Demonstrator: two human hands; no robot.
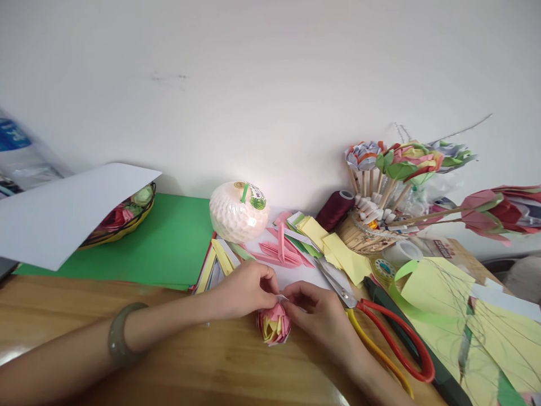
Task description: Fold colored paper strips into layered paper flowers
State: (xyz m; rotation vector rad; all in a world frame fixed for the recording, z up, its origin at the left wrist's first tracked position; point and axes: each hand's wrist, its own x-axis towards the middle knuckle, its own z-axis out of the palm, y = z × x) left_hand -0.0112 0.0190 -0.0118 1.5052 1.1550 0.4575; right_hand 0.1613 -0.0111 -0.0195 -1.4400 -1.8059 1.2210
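Observation:
A small paper flower (274, 326) with layered pink and yellow folded petals is held just above the wooden table, its petals facing down. My left hand (249, 288) pinches the flower's upper end from the left. From the right, my right hand (315, 313) pinches the same end, thumb and forefinger closed at a pale tip. The fingers partly hide what lies between them. Right behind the hands, folded pink paper strips (282, 252) lie on a white sheet. Folded yellow strips (224, 256) are beside my left hand.
Scissors (393, 332) with red and yellow handles lie right of my right hand, over a dark green tool (439, 372). Behind stand a foam-netted fruit (239, 217), a maroon thread spool (336, 208) and a basket (359, 237) of paper flowers. Yellow paper (439, 287) lies right.

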